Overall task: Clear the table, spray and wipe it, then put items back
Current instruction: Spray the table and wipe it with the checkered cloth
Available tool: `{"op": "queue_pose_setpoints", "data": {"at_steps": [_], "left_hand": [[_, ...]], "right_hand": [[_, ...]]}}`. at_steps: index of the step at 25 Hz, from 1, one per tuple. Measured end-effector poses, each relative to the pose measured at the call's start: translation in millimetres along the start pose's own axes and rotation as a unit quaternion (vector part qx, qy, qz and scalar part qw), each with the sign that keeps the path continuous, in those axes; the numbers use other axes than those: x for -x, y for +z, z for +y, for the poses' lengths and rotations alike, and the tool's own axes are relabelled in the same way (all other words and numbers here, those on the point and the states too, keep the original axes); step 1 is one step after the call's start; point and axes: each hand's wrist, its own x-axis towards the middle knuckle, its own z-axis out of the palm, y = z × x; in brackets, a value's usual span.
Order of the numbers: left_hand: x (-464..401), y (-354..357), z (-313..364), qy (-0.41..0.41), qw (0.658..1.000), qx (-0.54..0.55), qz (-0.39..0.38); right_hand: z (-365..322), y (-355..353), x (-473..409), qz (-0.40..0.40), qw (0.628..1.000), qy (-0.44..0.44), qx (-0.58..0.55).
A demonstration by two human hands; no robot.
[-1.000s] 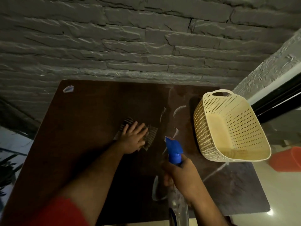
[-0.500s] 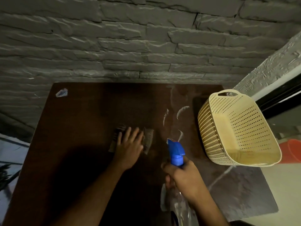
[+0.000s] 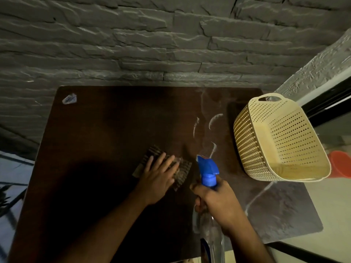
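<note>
Left hand point(image 3: 158, 177) flat, fingers straight, pressing striped cloth point(image 3: 182, 173) onto brown table point(image 3: 114, 126). Right hand point(image 3: 218, 202) grips blue-nozzled spray bottle point(image 3: 208, 169); cream basket point(image 3: 275, 137) beside.

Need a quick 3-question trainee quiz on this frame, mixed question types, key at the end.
1. True or false: the left hand lies flat on the cloth on the table.
2. Which thing does the right hand grip? A) the basket B) the spray bottle C) the cloth
3. Fill in: the small scrap lies near the table's far ____ corner.

Key: 1 true; 2 B; 3 left
</note>
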Motion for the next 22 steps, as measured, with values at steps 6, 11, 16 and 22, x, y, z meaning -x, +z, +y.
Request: {"op": "queue_pose_setpoints", "data": {"at_steps": [6, 11, 16, 22], "left_hand": [[-136.6, -36.9, -26.7, -0.172, 0.982, 0.062, -0.057], [13.6, 0.8, 35.2, -0.052, 0.997, 0.061, -0.005], [51.1, 14.1, 25.4, -0.009, 1.0, 0.026, -0.012], [-106.9, -36.1, -29.0, -0.188, 0.977, 0.071, -0.071]], "right_hand": [[-7.4, 7.6, -6.6, 0.031, 0.999, -0.015, -0.024], [-11.3, -2.3, 9.2, 0.019, 0.999, -0.023, -0.021], [4.3, 1.7, 13.6, 0.006, 1.0, 0.007, -0.018], [37.6, 3.0, 23.3, 0.019, 0.999, 0.039, 0.021]]}}
